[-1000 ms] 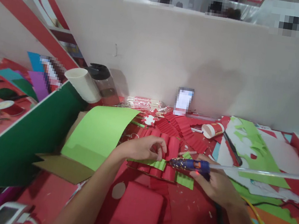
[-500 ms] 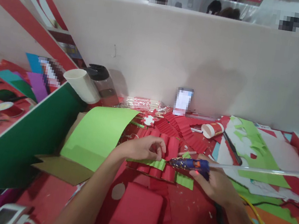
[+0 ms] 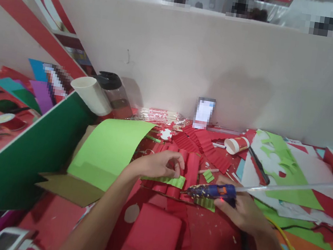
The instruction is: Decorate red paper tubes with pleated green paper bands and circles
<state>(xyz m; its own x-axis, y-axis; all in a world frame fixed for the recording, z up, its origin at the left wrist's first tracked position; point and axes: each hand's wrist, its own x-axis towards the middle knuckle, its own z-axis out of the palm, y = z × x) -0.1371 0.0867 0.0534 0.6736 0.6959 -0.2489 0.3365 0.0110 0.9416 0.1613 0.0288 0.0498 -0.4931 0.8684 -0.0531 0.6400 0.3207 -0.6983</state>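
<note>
My right hand (image 3: 243, 209) is wrapped round a blue glue gun (image 3: 214, 191), with a long clear glue stick (image 3: 288, 187) jutting from its back. The nozzle points left, at the lower part of a row of red paper rolls (image 3: 191, 168). Across these rolls lies a light green corrugated paper strip (image 3: 178, 182). My left hand (image 3: 163, 164) is closed over the strip, fingertips curled down onto it; the exact contact is partly hidden. Below the rolls sits a red box-like block (image 3: 154, 234). A small green corrugated piece (image 3: 209, 175) lies right of the rolls.
A curved green sheet (image 3: 113, 146), a white paper cup (image 3: 91, 95) and a dark-lidded bottle (image 3: 114, 94) stand left. A phone (image 3: 203, 113) leans on the white partition (image 3: 176, 59). Paper scraps (image 3: 297, 169), a knife-like black tool (image 3: 259, 166) and a yellow cable (image 3: 285, 241) lie right.
My right hand has moved the glue gun slightly down, its nozzle now below the strip's end instead of at it. The glue stick tilts up more. My left hand has barely moved.
</note>
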